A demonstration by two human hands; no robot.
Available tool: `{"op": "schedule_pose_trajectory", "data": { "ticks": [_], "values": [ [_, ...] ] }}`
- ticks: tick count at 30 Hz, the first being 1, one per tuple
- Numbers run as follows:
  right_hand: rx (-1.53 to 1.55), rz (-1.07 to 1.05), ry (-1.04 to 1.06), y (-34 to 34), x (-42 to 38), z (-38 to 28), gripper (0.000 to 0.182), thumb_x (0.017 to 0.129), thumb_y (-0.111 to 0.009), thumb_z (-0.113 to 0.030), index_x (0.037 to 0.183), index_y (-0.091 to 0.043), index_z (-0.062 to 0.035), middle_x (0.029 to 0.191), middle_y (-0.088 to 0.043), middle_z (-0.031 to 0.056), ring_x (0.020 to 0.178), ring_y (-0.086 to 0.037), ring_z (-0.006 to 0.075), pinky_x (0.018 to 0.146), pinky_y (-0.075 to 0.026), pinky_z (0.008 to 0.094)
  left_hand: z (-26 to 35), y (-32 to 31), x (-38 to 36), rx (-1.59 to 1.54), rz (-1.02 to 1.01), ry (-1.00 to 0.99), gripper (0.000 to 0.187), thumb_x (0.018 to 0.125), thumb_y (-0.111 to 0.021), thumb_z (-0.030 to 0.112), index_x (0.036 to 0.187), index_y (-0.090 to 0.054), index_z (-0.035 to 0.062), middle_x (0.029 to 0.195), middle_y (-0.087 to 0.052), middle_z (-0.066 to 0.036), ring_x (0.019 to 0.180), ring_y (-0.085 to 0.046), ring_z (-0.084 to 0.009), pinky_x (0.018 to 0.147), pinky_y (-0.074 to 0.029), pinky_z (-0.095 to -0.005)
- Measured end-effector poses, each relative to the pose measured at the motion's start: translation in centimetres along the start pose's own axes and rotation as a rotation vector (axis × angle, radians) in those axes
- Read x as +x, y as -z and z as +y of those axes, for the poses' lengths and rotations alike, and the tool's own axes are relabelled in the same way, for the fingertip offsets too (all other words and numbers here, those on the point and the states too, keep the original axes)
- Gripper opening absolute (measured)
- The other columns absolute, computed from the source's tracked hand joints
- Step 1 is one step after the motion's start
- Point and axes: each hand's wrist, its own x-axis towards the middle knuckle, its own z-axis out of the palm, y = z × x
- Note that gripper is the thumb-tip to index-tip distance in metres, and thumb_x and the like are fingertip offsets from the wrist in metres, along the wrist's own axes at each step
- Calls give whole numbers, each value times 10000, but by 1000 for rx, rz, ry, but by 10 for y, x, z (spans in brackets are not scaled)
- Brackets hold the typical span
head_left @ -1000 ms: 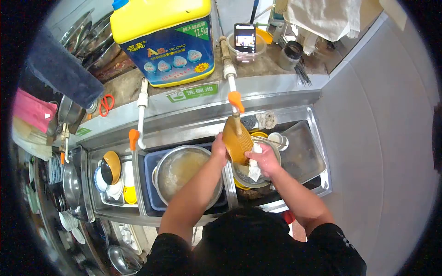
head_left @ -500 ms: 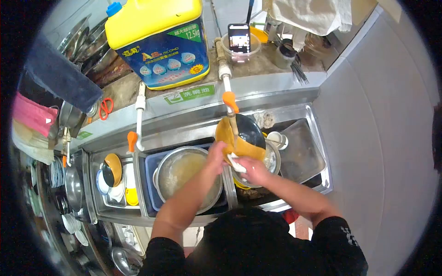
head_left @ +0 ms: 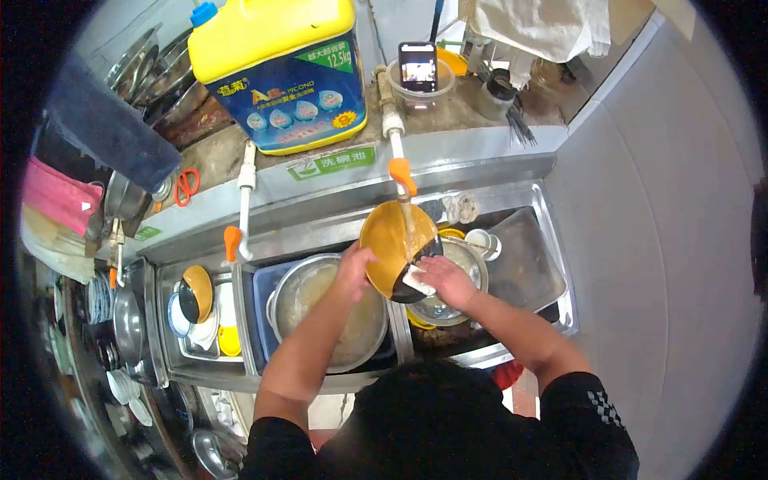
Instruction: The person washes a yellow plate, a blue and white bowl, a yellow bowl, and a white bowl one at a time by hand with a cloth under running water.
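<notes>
Under a running tap, a yellow and black bowl is tilted with its inside in view and water falling into it. My left hand grips the bowl's left rim. My right hand presses a white cloth against the black part at the bowl's lower right, its fingers over the cloth. Below the bowl and to its right is a metal basin in the sink. A large metal pot of cloudy water stands to the left, partly behind my left forearm.
The pot sits in a blue tub. Another sink at left holds a yellow and black bowl and plates. White cups and a metal tray are at right. A yellow jug and phone stand on the ledge.
The bowl has moved left and turned, so more of its yellow inside shows. My left hand has shifted left with it, and my right hand is now flatter against the cloth.
</notes>
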Motion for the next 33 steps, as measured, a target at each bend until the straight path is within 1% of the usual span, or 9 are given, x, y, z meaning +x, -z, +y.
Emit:
{"op": "schedule_pose_trajectory", "data": {
  "ticks": [4, 7, 10, 13, 17, 24, 26, 30, 33],
  "values": [
    [194, 59, -120, -8, 14, -33, 431, 737, -573, -57, 1161, -594, -130, 1149, -609, 132, 1072, -574, 321, 946, -439, 422, -47, -14, 25, -293, 96, -321, 525, 718, -488, 75, 1237, -482, -1, 1093, -589, -97, 974, -590, -226, 852, -474, -329],
    [333, 87, -246, -15, 22, -54, 418, 753, -560, -51, 1161, -593, -133, 1153, -607, 135, 1053, -584, 329, 930, -455, 418, -76, -27, 32, -384, 395, -496, 520, 717, -493, 83, 1229, -486, -10, 1088, -593, -101, 962, -592, -220, 836, -478, -333],
    [183, 67, -129, -22, -8, -9, 399, 763, -557, -50, 1152, -597, -129, 1169, -603, 125, 1105, -556, 321, 973, -419, 430, -23, 6, 26, 11, 27, -137, 500, 722, -502, 97, 1213, -497, -1, 1070, -599, -95, 927, -599, -219, 789, -488, -333],
    [-41, 22, -22, -11, -13, -8, 382, 773, -538, -53, 1144, -600, -126, 1174, -597, 133, 1141, -534, 309, 1001, -390, 439, 7, 9, 16, 110, 42, 95, 501, 714, -506, 97, 1210, -505, 28, 1042, -604, -93, 913, -601, -219, 761, -496, -336],
    [86, 64, -107, -22, 3, -32, 428, 735, -574, -53, 1154, -599, -134, 1158, -601, 151, 1133, -539, 308, 991, -405, 416, -45, -18, 8, -280, 138, -365, 555, 694, -511, 77, 1247, -490, 41, 1111, -581, -92, 1016, -557, -206, 889, -433, -306],
    [7, 87, -246, -36, -51, 13, 443, 701, -591, -26, 1126, -631, -145, 1165, -613, 109, 1071, -580, 307, 938, -451, 397, -40, 36, 14, 230, 165, -277, 625, 728, -534, 84, 1329, -411, -33, 1202, -570, -127, 1052, -549, -206, 918, -420, -306],
    [73, -5, -650, -32, -67, 21, 418, 702, -591, -30, 1103, -643, -138, 1152, -618, 107, 1049, -589, 306, 912, -467, 382, -42, 66, 6, 305, 199, -227, 640, 730, -575, 172, 1323, -428, -15, 1171, -583, -138, 1012, -570, -220, 869, -450, -325],
    [118, -129, -691, -31, -80, 6, 436, 695, -602, -36, 1117, -630, -140, 1138, -620, 120, 1028, -595, 308, 896, -474, 377, -54, 153, -27, 443, 323, -200, 527, 736, -571, 255, 1201, -546, 8, 1049, -630, -121, 949, -593, -240, 804, -473, -364],
    [143, -232, -639, -26, -83, -18, 441, 698, -630, -27, 1122, -626, -145, 1131, -620, 123, 1010, -600, 315, 864, -487, 384, -43, 190, -90, 372, 605, 47, 491, 723, -559, 267, 1148, -563, 21, 1030, -629, -119, 958, -600, -271, 757, -492, -433]
  ]
}}
